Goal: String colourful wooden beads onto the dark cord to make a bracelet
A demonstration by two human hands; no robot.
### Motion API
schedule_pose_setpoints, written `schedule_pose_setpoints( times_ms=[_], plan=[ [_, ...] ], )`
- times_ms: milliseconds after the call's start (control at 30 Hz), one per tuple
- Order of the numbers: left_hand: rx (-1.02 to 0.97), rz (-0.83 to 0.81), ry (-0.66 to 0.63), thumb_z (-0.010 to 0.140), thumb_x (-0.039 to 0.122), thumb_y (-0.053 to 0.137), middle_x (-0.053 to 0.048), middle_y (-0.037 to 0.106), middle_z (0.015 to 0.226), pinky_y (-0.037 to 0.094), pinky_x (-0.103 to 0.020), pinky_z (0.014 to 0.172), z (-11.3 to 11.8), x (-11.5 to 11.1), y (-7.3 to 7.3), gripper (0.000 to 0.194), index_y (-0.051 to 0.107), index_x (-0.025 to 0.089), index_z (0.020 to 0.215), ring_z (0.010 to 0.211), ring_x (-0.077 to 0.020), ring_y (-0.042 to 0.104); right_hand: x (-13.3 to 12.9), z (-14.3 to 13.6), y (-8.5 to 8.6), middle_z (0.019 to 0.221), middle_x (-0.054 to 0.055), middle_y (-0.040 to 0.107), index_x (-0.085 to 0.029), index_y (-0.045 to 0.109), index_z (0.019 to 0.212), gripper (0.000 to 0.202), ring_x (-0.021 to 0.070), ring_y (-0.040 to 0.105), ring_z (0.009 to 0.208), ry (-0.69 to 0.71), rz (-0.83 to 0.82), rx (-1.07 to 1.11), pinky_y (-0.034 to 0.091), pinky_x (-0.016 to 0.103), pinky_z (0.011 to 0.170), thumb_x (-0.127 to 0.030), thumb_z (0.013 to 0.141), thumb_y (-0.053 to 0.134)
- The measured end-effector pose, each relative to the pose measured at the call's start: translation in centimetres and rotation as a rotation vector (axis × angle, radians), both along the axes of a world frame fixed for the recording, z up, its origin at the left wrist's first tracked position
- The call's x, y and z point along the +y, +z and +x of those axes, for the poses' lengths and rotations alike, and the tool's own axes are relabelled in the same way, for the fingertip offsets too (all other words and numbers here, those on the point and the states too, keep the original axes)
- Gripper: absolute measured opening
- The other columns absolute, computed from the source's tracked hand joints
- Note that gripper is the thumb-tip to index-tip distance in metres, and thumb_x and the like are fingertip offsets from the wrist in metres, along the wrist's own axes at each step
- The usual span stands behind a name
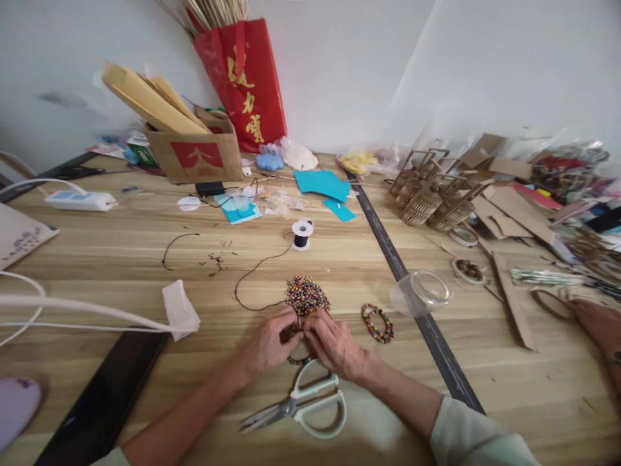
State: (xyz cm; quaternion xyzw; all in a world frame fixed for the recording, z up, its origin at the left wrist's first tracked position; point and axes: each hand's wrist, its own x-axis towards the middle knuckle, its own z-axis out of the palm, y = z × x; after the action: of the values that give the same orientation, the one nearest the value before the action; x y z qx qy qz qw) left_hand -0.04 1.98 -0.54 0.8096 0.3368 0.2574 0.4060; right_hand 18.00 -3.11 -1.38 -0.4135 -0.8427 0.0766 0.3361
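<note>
My left hand [274,342] and my right hand [334,342] meet fingertip to fingertip, both closed on a thin dark cord at the ends of a beaded strand [299,360]. That strand hangs in a curve just below the fingers. Right behind them lies a pile of small multicoloured beads [306,294]. A black cord runs from the hands leftward and back to a white spool [301,234]. Scissors [295,404] with pale green handles lie in front of the hands, their blades pointing left. To the right rests a finished-looking beaded loop [377,323].
A clear plastic jar [422,292] lies right of the loop. Folded white tissue [180,310] and a cable are at left. Behind stand a cardboard box [194,155], a red bag [250,84] and wooden lanterns [427,194]. Another person's hand [596,323] is at far right.
</note>
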Motion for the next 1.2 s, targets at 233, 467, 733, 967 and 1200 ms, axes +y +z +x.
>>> schedule_pose_setpoints(
  times_ms=[233, 467, 733, 967, 1200],
  plan=[
    [0.001, -0.104, 0.056, 0.078, 0.017, 0.055, 0.0, 0.053, 0.066, 0.038, -0.025, 0.062, 0.0, 0.3, -0.2, 0.012, 0.055, 0.017, 0.066, 0.065, -0.015, 0.049, -0.1, -0.1, -0.3, 0.087, 0.006, 0.059, -0.02, 0.047, 0.098, 0.014, 0.0167, 0.058, 0.078, -0.008, -0.086, 0.064, 0.047, 0.023, 0.059, -0.018, 0.101, 0.034],
    [-0.132, -0.315, -0.003, 0.077, 0.023, 0.061, -0.003, 0.06, 0.073, 0.042, -0.027, 0.067, -0.3, 1.2, 0.0, 0.015, 0.064, 0.013, 0.067, 0.072, -0.0168, 0.055, 0.0, -0.1, -0.2, 0.085, 0.006, 0.059, -0.019, 0.049, 0.096, 0.016, 0.016, 0.058, 0.074, -0.028, -0.054, 0.045, 0.045, 0.022, 0.056, -0.02, 0.102, 0.034],
    [-0.183, -0.38, -0.023, 0.078, 0.03, 0.063, -0.004, 0.06, 0.071, 0.042, -0.028, 0.066, -0.4, 1.5, -0.3, 0.022, 0.065, 0.012, 0.066, 0.07, -0.0172, 0.055, 0.0, -0.2, 0.2, 0.083, 0.006, 0.061, -0.019, 0.049, 0.097, 0.017, 0.015, 0.06, 0.071, -0.039, 0.053, 0.0, 0.045, 0.022, 0.055, -0.02, 0.102, 0.034],
    [-0.204, -0.424, -0.01, 0.077, 0.036, 0.067, -0.002, 0.059, 0.066, 0.04, -0.025, 0.061, -0.3, 1.4, -0.2, 0.028, 0.063, 0.012, 0.064, 0.065, -0.014, 0.051, 0.0, -0.1, 0.2, 0.084, 0.007, 0.064, -0.018, 0.051, 0.1, 0.013, 0.0149, 0.062, 0.07, -0.012, 0.076, -0.029, 0.047, 0.022, 0.055, -0.018, 0.101, 0.038],
    [-0.219, -0.496, -0.015, 0.073, 0.044, 0.07, 0.001, 0.054, 0.06, 0.036, -0.023, 0.057, -0.4, 1.5, 0.2, 0.035, 0.06, 0.012, 0.06, 0.059, -0.0116, 0.046, 0.0, 0.1, 0.2, 0.087, 0.009, 0.066, -0.017, 0.053, 0.108, 0.016, 0.0162, 0.066, 0.077, 0.037, 0.083, -0.058, 0.053, 0.022, 0.063, -0.015, 0.1, 0.039]
  ],
)
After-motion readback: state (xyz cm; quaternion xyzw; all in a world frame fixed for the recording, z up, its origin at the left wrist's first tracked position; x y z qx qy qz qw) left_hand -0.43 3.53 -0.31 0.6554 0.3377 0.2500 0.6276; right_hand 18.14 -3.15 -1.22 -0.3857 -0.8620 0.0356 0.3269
